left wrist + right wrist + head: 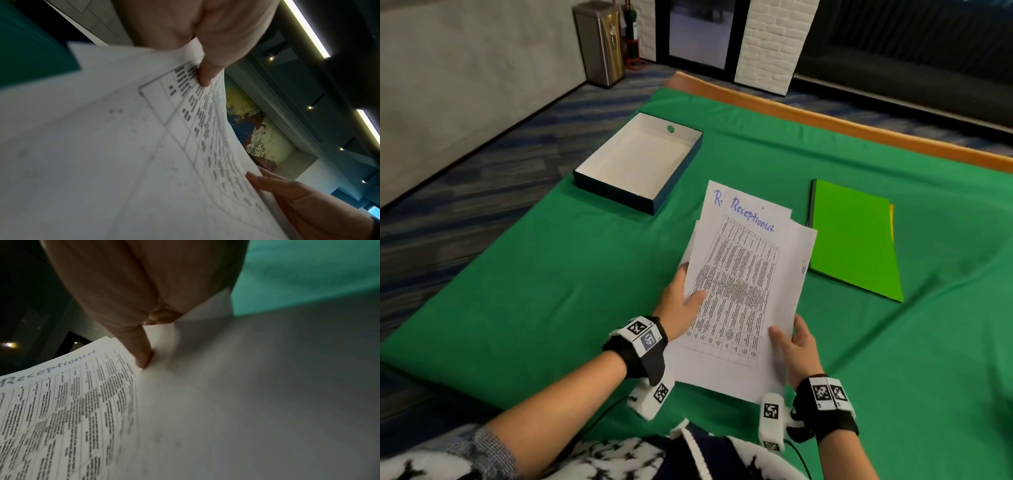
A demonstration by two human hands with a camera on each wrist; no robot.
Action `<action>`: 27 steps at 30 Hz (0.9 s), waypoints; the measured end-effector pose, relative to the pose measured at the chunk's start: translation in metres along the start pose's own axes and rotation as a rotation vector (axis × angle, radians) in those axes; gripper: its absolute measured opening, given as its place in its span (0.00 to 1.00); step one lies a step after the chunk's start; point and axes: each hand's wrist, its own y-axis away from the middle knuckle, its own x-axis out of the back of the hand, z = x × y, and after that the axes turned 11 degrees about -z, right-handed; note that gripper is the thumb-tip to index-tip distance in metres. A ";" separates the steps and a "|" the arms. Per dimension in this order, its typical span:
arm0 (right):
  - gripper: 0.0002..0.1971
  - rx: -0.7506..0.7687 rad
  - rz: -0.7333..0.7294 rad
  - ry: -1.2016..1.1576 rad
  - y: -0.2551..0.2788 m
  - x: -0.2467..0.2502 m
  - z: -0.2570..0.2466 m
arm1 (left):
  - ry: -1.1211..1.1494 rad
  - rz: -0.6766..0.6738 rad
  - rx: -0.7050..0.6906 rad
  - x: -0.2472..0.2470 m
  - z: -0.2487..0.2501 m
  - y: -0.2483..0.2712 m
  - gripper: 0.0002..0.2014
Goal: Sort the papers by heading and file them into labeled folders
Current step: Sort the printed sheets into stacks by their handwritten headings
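Note:
A stack of white papers [739, 284] is held above the green cloth in front of me. The top sheet [68, 410] carries a printed table under the blue handwritten heading "Receptionist"; a sheet behind it shows only a blue "R". My left hand [681, 294] grips the stack's left edge, thumb [205, 76] on the printed face. My right hand [792, 342] pinches the lower right edge, thumb [144, 356] on top. A bright green folder [854, 240] lies shut to the right of the papers, with a yellow edge showing beneath it.
An empty white-lined box [640, 161] with dark sides stands at the back left of the green cloth [551, 274]. The table's wooden edge [825, 120] runs along the far side. A metal bin [601, 41] stands on the floor beyond.

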 end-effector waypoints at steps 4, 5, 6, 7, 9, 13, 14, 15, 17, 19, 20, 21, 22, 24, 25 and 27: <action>0.18 -0.008 0.178 0.152 -0.008 0.015 0.005 | -0.098 0.065 0.108 0.002 -0.020 -0.010 0.17; 0.17 -0.014 0.232 0.161 -0.010 0.021 0.006 | -0.201 0.082 0.159 0.004 -0.029 -0.012 0.16; 0.15 -0.027 0.273 0.168 -0.013 0.027 0.008 | -0.311 0.081 0.211 0.006 -0.038 -0.015 0.18; 0.13 -0.045 0.305 0.180 -0.015 0.032 0.009 | -0.402 0.071 0.265 0.008 -0.046 -0.016 0.20; 0.15 -0.088 0.342 0.187 -0.019 0.039 0.012 | -0.507 0.044 0.360 0.009 -0.059 -0.017 0.27; 0.20 -0.173 0.352 0.211 -0.025 0.037 0.023 | -0.562 0.051 0.429 0.006 -0.067 -0.023 0.36; 0.20 -0.187 0.346 0.211 -0.025 0.034 0.026 | -0.563 0.057 0.438 0.006 -0.066 -0.025 0.37; 0.21 -0.194 0.335 0.208 -0.026 0.031 0.028 | -0.563 0.059 0.459 0.007 -0.065 -0.027 0.38; 0.20 -0.209 0.320 0.198 -0.028 0.025 0.032 | -0.570 0.052 0.500 0.009 -0.064 -0.029 0.39; 0.18 -0.212 0.308 0.218 -0.031 0.020 0.030 | -0.601 0.049 0.499 0.008 -0.061 -0.029 0.37; 0.17 -0.215 0.306 0.234 -0.032 0.017 0.028 | -0.615 0.056 0.486 0.007 -0.062 -0.029 0.36; 0.17 -0.215 0.302 0.247 -0.033 0.016 0.026 | -0.616 0.063 0.476 0.006 -0.060 -0.029 0.34; 0.17 -0.216 0.301 0.253 -0.034 0.014 0.024 | -0.598 0.073 0.461 0.006 -0.060 -0.029 0.33; 0.17 -0.215 0.299 0.268 -0.034 0.012 0.022 | -0.522 0.108 0.434 0.007 -0.061 -0.030 0.30; 0.17 -0.212 0.298 0.287 -0.034 0.012 0.023 | -0.489 0.117 0.425 0.010 -0.061 -0.030 0.28; 0.17 -0.213 0.296 0.321 -0.033 0.012 0.024 | -0.443 0.115 0.427 0.016 -0.062 -0.032 0.21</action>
